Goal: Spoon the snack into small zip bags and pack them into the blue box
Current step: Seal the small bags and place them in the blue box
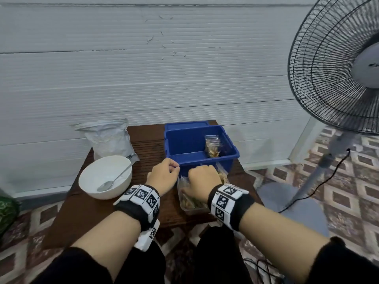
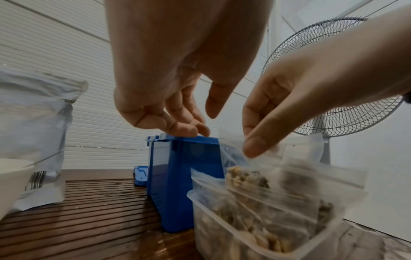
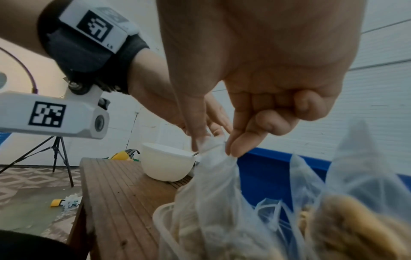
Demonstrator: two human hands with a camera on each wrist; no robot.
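Note:
The blue box (image 1: pixel 231 153) stands open at the back of the wooden table (image 1: pixel 86 218), with one filled zip bag (image 1: pixel 213 147) leaning inside. In front of it a clear tub (image 1: pixel 185 206) holds several snack-filled zip bags. My right hand (image 3: pixel 214 146) pinches the top of one zip bag (image 3: pixel 213 176) in the tub between thumb and forefinger. My left hand (image 2: pixel 206 121) hovers just left of it, by the box's near rim (image 2: pixel 195 139), fingers loosely curled and holding nothing. A white bowl (image 1: pixel 106 167) with the spoon (image 1: pixel 114 179) sits to the left.
A silver snack pouch (image 1: pixel 108 138) stands behind the bowl. The blue lid (image 1: pixel 185 126) lies behind the box. A standing fan (image 1: pixel 336 74) and its cord are on the tiled floor to the right. A tripod (image 3: pixel 57 154) stands left of the table.

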